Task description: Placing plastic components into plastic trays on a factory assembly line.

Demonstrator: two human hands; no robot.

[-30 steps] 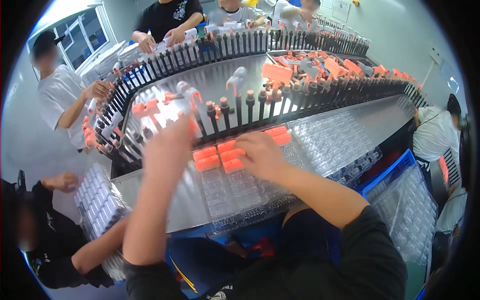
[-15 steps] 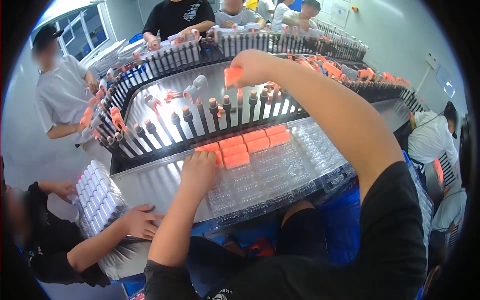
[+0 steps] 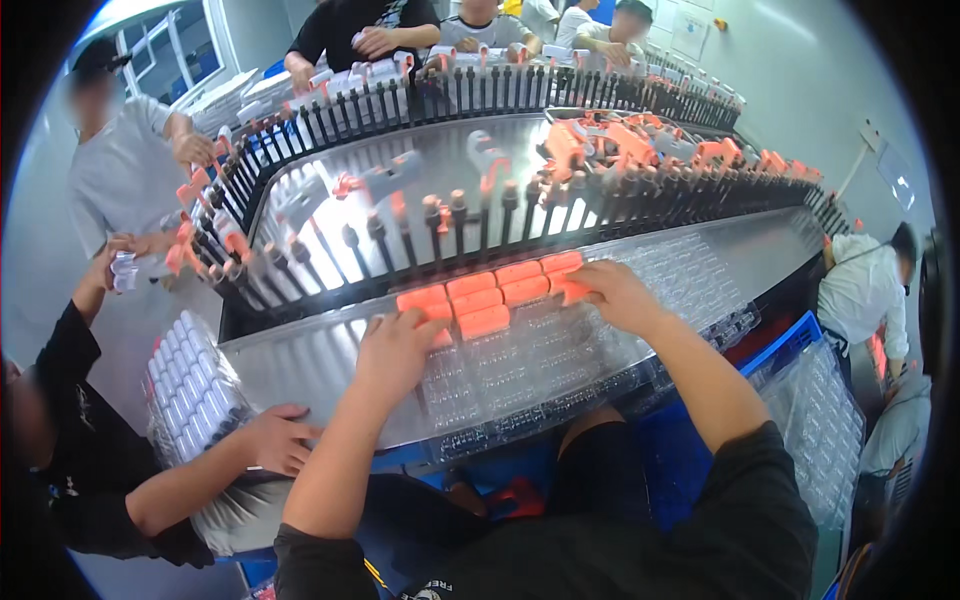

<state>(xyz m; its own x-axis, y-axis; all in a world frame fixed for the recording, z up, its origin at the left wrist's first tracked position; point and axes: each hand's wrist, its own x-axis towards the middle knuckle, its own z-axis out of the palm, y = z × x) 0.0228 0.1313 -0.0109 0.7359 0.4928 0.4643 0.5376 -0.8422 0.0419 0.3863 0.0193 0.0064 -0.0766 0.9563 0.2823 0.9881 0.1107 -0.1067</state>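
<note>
A clear plastic blister tray (image 3: 520,375) lies on the metal ledge before me, its far rows filled with several glossy orange plastic pieces (image 3: 484,321). At the tray's left side, my left hand (image 3: 392,352) has its fingers bent over an orange piece (image 3: 437,334), partly hiding it. My right hand (image 3: 622,298) pinches another orange piece (image 3: 570,290) low at the right end of the filled rows. Its fingertips cover part of that piece.
Black upright pegs (image 3: 408,240) line a moving rack beyond the ledge, some carrying grey-and-orange parts (image 3: 490,155). A tray of white cylinders (image 3: 190,385) stands left, beside a co-worker's hand (image 3: 278,440). A blue crate (image 3: 690,440) sits below right. Other people work around the rack.
My right hand has come down from above the pegs to the tray's right end with an orange piece. My left hand stays at the left side. The rack's parts have shifted right.
</note>
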